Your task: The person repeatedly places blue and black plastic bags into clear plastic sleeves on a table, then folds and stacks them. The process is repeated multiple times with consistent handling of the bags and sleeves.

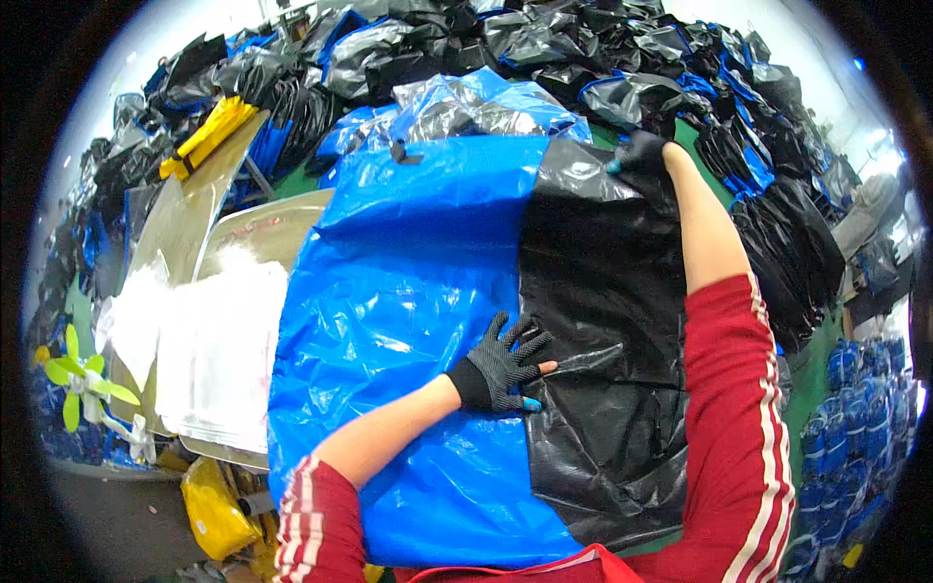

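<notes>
Spread across the table in front of me is a large plastic sheet, its left part blue (pixel 418 321) and its right part black (pixel 607 340), with creases all over. My left hand (pixel 501 369), in a black knit glove with some fingertips bare or blue, lies flat with fingers apart over the seam between the two colours. My right hand (pixel 643 160), gloved in black too, reaches to the far right corner of the black part. Its fingers look bent around the edge there, though dark glove and dark plastic blend together.
White flat sheets (pixel 219 355) are stacked on the table's left side. A yellow folded piece (pixel 214 134) lies beyond them, and a green-bladed fan (pixel 87 379) stands at far left. Heaps of black and blue plastic (pixel 408 49) ring the far side. Blue bundles (pixel 846 437) are piled at right.
</notes>
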### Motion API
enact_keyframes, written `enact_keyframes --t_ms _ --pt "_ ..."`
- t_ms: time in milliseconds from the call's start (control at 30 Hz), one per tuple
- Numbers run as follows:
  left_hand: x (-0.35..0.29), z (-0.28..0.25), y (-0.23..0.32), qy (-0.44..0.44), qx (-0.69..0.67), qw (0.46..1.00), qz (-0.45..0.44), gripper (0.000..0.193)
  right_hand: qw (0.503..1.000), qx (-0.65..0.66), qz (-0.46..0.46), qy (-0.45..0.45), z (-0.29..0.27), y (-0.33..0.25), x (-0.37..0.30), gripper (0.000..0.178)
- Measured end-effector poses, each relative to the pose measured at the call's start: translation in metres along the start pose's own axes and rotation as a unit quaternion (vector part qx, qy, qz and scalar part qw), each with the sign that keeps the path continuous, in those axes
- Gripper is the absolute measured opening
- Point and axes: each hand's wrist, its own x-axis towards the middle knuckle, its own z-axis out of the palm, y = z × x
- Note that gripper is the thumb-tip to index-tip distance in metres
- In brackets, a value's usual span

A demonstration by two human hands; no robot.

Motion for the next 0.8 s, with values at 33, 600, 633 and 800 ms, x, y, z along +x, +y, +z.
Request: enact_keyframes --t_ms 33,600,633,800 --pt "0.004 0.003 -0.007 -0.028 -0.033 0.999 0.025 0.076 0.990 0.001 0.057 -0.128 -0.024 -0.014 0.007 0.063" --pt "-0.057 -0.028 -0.108 0.022 -0.007 0.993 -0.112 0.067 0.882 0.332 -0.085 -0.323 -0.178 -0.160 -0.397 0.060" --pt "-0.078 -0.034 -0.094 0.014 0.012 0.989 -0.144 0.067 0.887 0.301 -0.083 -0.340 -0.179 -0.160 -0.390 0.059" --pt "-0.168 -0.028 -0.024 -0.054 0.116 0.937 -0.325 0.066 0.882 0.267 -0.079 -0.380 -0.197 -0.155 -0.355 0.061"
